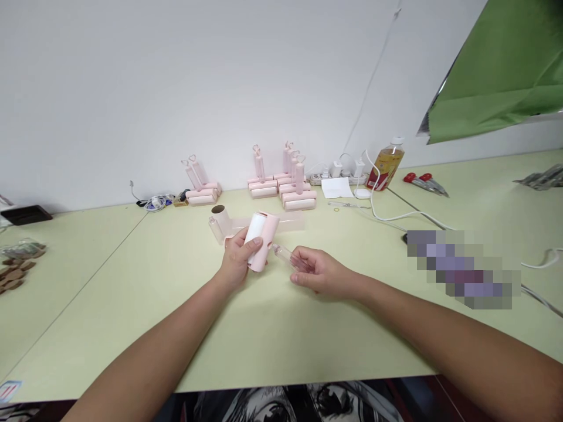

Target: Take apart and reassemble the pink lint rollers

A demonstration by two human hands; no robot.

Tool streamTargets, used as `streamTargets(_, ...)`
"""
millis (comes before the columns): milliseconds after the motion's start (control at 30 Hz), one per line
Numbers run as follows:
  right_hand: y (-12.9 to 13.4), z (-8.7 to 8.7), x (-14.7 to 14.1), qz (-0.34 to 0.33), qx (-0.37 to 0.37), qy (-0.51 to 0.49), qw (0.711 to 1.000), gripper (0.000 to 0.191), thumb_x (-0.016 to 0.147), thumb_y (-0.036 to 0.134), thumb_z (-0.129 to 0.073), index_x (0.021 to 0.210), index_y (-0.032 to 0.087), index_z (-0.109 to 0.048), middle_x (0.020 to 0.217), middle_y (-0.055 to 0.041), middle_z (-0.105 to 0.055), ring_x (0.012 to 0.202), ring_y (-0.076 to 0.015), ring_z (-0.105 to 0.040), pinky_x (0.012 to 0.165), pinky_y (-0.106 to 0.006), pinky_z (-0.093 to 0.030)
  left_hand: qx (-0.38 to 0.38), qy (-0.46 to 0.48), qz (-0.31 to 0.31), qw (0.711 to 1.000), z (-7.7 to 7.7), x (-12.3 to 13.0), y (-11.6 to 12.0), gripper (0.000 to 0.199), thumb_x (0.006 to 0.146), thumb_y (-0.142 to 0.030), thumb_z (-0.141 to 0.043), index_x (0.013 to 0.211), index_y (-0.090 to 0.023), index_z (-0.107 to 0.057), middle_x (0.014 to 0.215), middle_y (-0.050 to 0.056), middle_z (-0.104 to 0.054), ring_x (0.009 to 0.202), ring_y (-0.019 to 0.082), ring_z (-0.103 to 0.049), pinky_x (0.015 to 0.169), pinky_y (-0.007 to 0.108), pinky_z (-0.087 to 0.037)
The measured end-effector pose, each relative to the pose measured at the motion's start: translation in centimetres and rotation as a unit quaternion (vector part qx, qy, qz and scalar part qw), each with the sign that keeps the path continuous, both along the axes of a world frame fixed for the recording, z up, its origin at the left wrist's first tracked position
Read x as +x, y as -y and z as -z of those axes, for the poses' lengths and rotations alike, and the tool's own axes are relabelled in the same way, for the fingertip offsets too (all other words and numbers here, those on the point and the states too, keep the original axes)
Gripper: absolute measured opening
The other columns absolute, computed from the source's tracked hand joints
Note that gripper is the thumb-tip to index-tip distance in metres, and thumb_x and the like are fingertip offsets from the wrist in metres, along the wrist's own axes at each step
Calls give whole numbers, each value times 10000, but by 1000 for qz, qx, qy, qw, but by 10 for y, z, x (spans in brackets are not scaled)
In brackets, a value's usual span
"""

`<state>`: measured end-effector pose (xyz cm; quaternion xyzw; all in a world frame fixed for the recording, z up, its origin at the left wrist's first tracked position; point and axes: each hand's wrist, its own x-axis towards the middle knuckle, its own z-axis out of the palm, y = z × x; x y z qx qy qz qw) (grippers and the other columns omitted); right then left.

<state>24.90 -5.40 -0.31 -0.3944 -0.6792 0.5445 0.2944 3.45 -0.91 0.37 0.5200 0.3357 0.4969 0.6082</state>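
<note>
Near the middle of the table, my left hand (pixel 237 258) is closed around a pink and white roller case (pixel 265 253), held tilted above the surface. A clear pinkish handle (pixel 285 255) is in my right hand (pixel 319 271), its narrow end at the hole in the side of the case. Whether that end is inside the hole is too small to tell. Just behind my left hand are an upright cardboard-cored roll (pixel 221 220), another clear handle (pixel 216 230) and a translucent pink strip (pixel 291 221).
Assembled pink rollers (pixel 299 200) stand along the wall, with more (pixel 202 194) farther left. A power strip (pixel 323 179), white cables and a drink bottle (pixel 386 166) are at the back right. Brown pieces (pixel 14 274) lie far left; a pixelated object (pixel 461 269) lies right.
</note>
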Motion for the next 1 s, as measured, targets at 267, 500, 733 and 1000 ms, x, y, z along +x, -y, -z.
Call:
streamTargets(267, 1, -3, -2, 41, 122, 69, 989, 290, 850, 445, -602, 751, 177, -549, 612, 52, -383, 571, -99, -351, 522, -233, -254, -11, -16, 2, 1000, -1, 1, 2, 401, 698, -425, -716, 958, -154, -577, 779, 22, -604, 603, 130, -549, 485, 249, -498)
streamTargets(500, 3, 0, -3, 7, 35, 6, 999, 269, 873, 425, -582, 1016, 205, -522, 598, 73, -450, 512, -93, -431, 496, -215, -342, -3, -23, 7, 1000, -1, 0, 3, 421, 700, -430, -712, 990, -162, -565, 778, 16, -602, 605, 130, -543, 505, 255, -486)
streamTargets(733, 5, -1, -6, 20, -37, -28, 999, 273, 911, 452, -498, 905, 185, -550, 777, 3, -574, 478, -65, -472, 397, -186, -352, 34, -76, 8, 996, 1, -3, 3, 476, 714, -452, -693, 1067, -155, -575, 734, 8, -597, 586, 132, -535, 508, 239, -424)
streamTargets(1000, 6, -1, -4, 7, -97, -21, 995, 303, 927, 457, -472, 1058, 196, -553, 729, 27, -539, 418, -57, -472, 314, -157, -364, 97, -166, -30, 981, 0, -8, 2, 532, 713, -500, -686, 1117, -168, -590, 802, 32, -627, 700, 177, -568, 618, 269, -436)
